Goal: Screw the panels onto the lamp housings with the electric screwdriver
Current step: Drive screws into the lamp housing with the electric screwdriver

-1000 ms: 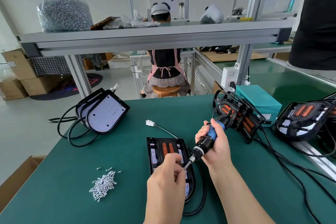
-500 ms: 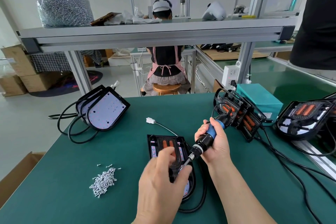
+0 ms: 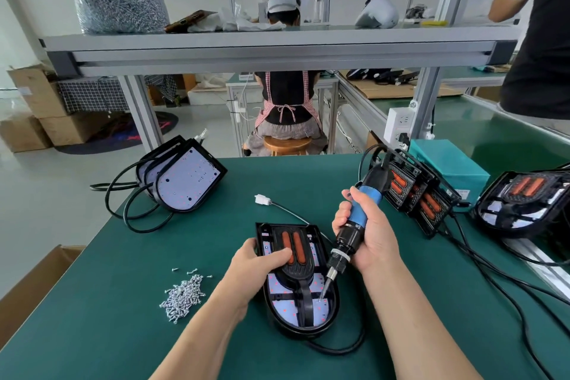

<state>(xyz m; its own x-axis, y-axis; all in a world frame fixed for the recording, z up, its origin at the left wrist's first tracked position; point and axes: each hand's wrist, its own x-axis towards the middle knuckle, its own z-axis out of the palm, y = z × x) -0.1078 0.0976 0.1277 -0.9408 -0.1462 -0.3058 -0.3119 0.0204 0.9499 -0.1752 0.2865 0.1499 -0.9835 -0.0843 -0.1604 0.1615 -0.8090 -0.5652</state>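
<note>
A black lamp housing (image 3: 303, 315) with a white panel and two orange strips lies flat on the green table in front of me. My left hand (image 3: 257, 265) grips its left side, thumb on the edge and fingers over the black cover. My right hand (image 3: 367, 234) holds the blue-and-black electric screwdriver (image 3: 354, 222) tilted, its bit tip down on the panel at the housing's lower right. A heap of small silver screws (image 3: 182, 298) lies to the left of the housing.
More lamp housings stand at the back left (image 3: 182, 177), back right (image 3: 416, 194) and far right (image 3: 524, 200), with black cables trailing. A teal box (image 3: 447, 163) sits behind. An overhead shelf (image 3: 277, 43) carries a bag of screws (image 3: 118, 0). People work beyond and at right.
My left hand left the screwdriver tip and moved onto the housing's left side. The screwdriver swung more upright and its bit came down on the panel's lower right.
</note>
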